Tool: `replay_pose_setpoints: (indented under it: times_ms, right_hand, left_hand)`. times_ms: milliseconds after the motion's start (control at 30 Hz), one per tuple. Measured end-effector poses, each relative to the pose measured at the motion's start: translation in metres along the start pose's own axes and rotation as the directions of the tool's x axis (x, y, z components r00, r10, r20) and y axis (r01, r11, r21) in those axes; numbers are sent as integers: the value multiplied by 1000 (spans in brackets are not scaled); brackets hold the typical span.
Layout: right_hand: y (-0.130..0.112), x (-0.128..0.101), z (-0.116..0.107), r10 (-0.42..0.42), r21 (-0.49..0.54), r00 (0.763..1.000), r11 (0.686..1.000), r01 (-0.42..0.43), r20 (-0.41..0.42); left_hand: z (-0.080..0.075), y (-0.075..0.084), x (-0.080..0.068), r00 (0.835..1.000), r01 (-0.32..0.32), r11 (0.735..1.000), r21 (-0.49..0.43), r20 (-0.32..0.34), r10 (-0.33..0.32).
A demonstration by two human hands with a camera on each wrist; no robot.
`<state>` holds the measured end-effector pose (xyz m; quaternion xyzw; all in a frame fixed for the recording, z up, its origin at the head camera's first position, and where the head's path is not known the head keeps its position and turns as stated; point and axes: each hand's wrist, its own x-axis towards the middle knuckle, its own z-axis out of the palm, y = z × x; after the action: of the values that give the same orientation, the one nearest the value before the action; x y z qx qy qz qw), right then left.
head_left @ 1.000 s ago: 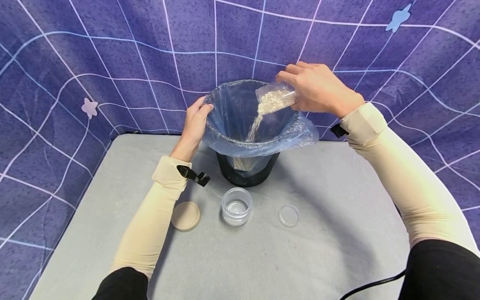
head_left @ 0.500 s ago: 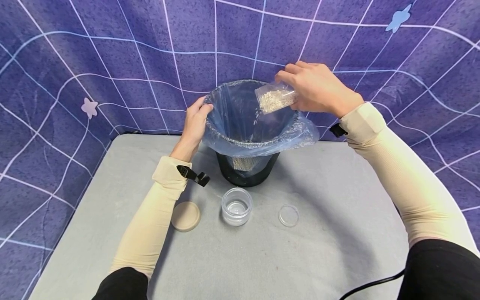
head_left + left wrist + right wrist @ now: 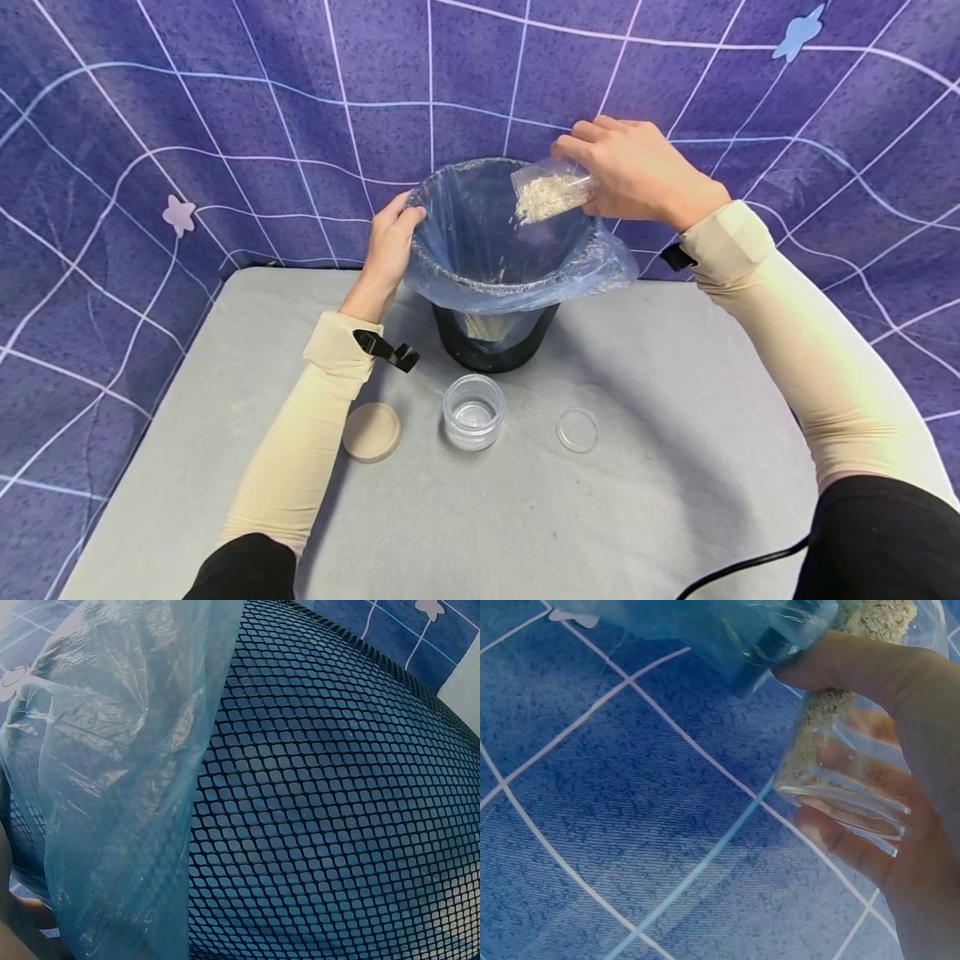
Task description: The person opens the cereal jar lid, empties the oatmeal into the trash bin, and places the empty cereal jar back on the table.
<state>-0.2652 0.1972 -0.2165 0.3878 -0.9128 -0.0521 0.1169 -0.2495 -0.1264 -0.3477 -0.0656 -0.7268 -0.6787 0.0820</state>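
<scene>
While the right hand is pinching a small clear bag of pale grains, tilted over the bin, the left hand is gripping the bin's blue liner at the rim. Grains are lying in the liner's bottom. An empty jar is sitting on the table. Left wrist view is showing only the bin's black mesh; right wrist view is showing fingers clamped on the bag.

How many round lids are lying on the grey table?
2: a tan lid left of the empty clear jar, and a clear lid to its right. None seems hidden.
</scene>
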Motion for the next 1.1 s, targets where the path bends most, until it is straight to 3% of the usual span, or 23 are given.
replay_pose_setpoints:
  times_ms: [667, 1100]
  right_hand:
    - [-2, -1, 3, -3, -1, 1000, 1000, 3, -5]
    - [-3, 1, 1, -18, -21, 1000, 1000, 17, -9]
  left_hand:
    - [0, -2, 0, 1000, -14, 1000, -22, 9, 14]
    - [-2, 0, -2, 1000, 1, 1000, 14, 14, -1]
